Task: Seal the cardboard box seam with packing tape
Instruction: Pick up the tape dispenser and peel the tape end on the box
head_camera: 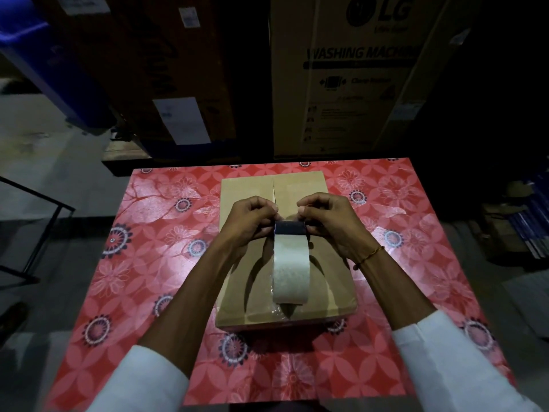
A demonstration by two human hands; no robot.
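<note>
A brown cardboard box (329,281) lies on the table with its flaps shut, and its centre seam (273,185) runs away from me. A roll of pale packing tape (291,263) is held above the middle of the box, edge-on to me. My left hand (249,221) pinches the roll's left side and my right hand (329,221) pinches its right side, fingertips near the top. A strip of clear tape appears to reach from the roll down to the box's near edge (279,313).
The table carries a red floral cloth (154,263). Behind it stand a large washing machine carton (356,78) and a darker tall carton (166,84). A black metal frame (38,221) is at the left, stacked items (511,221) at the right.
</note>
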